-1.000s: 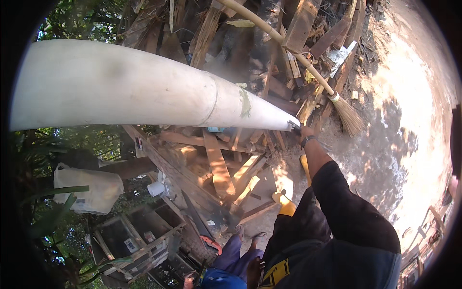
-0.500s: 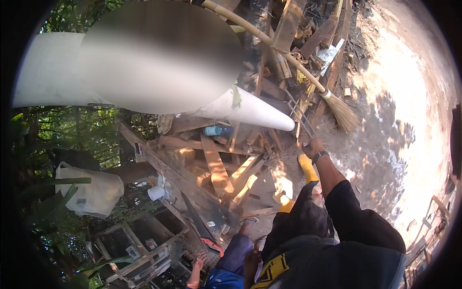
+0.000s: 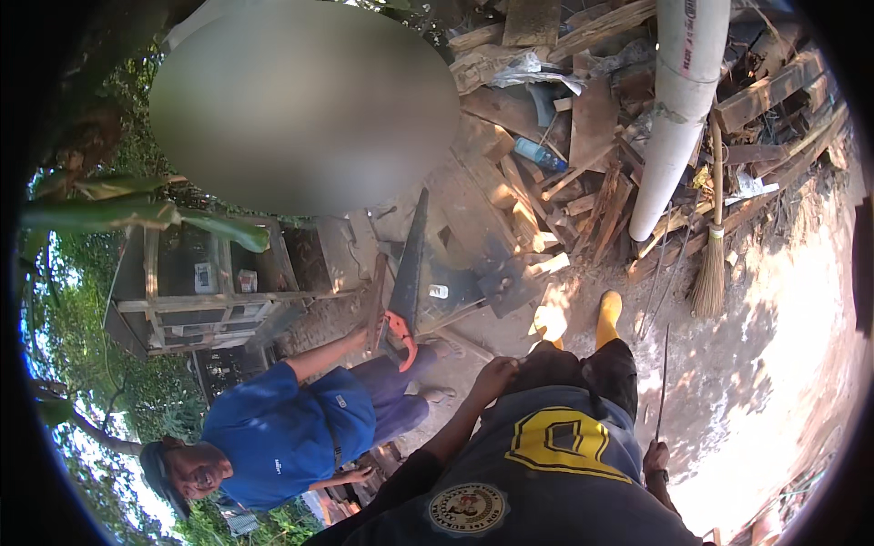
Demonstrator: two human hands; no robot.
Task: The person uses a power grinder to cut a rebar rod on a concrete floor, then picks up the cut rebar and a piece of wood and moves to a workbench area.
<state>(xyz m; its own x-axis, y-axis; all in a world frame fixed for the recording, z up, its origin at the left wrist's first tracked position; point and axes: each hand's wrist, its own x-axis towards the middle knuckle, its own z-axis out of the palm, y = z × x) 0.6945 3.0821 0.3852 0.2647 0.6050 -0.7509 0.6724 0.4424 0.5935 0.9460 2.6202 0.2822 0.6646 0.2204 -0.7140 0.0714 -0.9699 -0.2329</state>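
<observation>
My right hand [image 3: 655, 458] hangs beside my right hip, closed around a thin dark rod [image 3: 665, 382]. The rod points away from me over the bare ground. At my left thigh, my left hand [image 3: 494, 377] is bent with its fingers curled in; anything inside them is hidden. To my left stands a person [image 3: 282, 428] in a blue shirt and cap. That person's hand [image 3: 353, 340] is at a narrow wooden strip [image 3: 375, 305] and a handsaw [image 3: 410, 273] with an orange handle, its blade pointing away.
A white pipe [image 3: 678, 109] slants down beside a pile of scrap wood [image 3: 583, 200]. A broom [image 3: 708, 273] stands against the pile, and a blue bottle [image 3: 539, 154] lies among the pieces. A wooden cage-like frame [image 3: 218, 298] is at left. My yellow boots [image 3: 610, 314] are on dirt ground.
My view has swung left, bringing the person in blue fully into sight. My right hand has dropped from out in front to beside my hip. The handsaw now stands near that person's hand.
</observation>
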